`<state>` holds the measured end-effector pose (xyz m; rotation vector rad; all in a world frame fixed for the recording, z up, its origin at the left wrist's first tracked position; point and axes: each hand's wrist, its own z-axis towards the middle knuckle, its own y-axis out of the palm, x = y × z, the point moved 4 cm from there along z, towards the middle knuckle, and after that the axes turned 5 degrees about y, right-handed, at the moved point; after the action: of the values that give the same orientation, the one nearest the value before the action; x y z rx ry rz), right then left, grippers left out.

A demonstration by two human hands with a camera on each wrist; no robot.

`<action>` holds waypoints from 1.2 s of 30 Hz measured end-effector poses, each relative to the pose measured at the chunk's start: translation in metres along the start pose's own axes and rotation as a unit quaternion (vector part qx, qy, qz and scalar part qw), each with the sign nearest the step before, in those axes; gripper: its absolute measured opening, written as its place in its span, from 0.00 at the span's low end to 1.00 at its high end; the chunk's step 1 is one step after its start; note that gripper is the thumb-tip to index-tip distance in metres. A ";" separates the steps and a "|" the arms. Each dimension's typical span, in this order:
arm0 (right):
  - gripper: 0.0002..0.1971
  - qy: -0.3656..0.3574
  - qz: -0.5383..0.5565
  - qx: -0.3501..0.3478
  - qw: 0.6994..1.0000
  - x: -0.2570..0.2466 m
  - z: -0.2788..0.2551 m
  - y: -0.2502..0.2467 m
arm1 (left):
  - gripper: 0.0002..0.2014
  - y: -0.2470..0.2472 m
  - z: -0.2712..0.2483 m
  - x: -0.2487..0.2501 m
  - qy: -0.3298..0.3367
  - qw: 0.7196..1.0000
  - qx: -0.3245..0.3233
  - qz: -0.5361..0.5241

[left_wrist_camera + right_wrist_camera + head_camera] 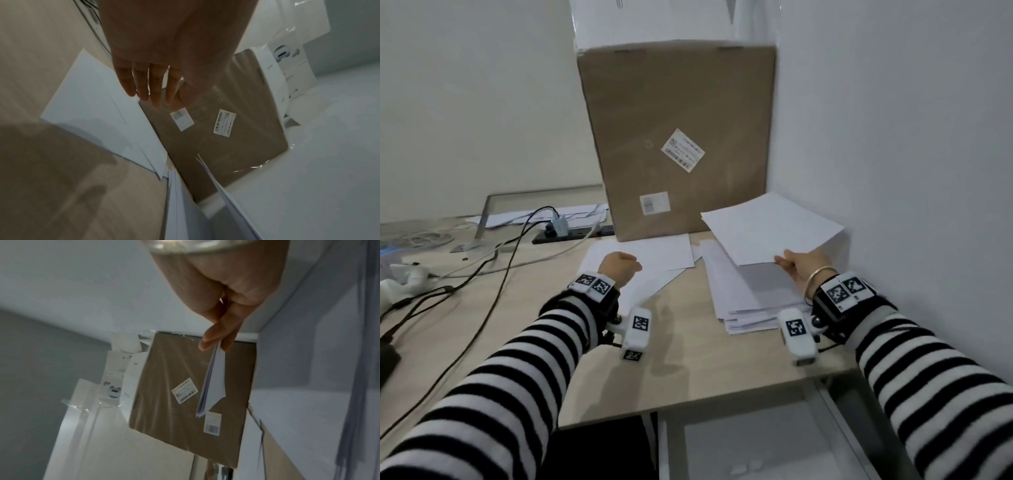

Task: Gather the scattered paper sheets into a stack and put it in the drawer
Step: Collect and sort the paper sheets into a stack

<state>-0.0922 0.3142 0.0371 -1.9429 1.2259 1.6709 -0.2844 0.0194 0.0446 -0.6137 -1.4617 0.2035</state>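
Observation:
White paper sheets lie on the wooden desk point(688, 359). My right hand point(796, 265) pinches the near edge of a thin bundle of sheets point(770, 229) and holds it raised and tilted over a fanned stack point(746, 298) by the right wall. In the right wrist view the thumb and fingers point(213, 344) clamp that bundle point(213, 378). My left hand point(619, 265) hovers over a few loose sheets point(650, 253) at mid-desk, its fingers point(152, 97) straight and holding nothing above those sheets point(98, 104). Below the desk's front edge an open drawer point(750, 442) shows a pale inside.
A tall cardboard box point(678, 137) stands at the back of the desk, just behind the papers. A power strip point(571, 233) and several cables point(493, 270) lie to the left. The white wall point(911, 171) bounds the desk on the right.

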 end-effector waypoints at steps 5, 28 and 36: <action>0.25 0.050 -0.007 -0.011 0.999 0.023 0.018 0.002 | 0.19 0.021 0.000 -0.008 -0.023 0.996 -0.044 0.075; 0.05 0.083 -0.223 -0.148 0.960 0.029 -0.012 0.048 | 0.23 0.026 -0.018 -0.008 0.034 0.825 -0.329 0.459; 0.06 0.070 -0.297 -0.228 0.925 0.068 -0.034 0.122 | 0.30 -0.034 -0.040 -0.061 -0.047 0.892 -0.363 0.266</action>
<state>-0.1639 0.1909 0.0199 -2.4055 0.2087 1.5822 -0.2612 -0.0496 0.0093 -1.6410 -1.4166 0.1015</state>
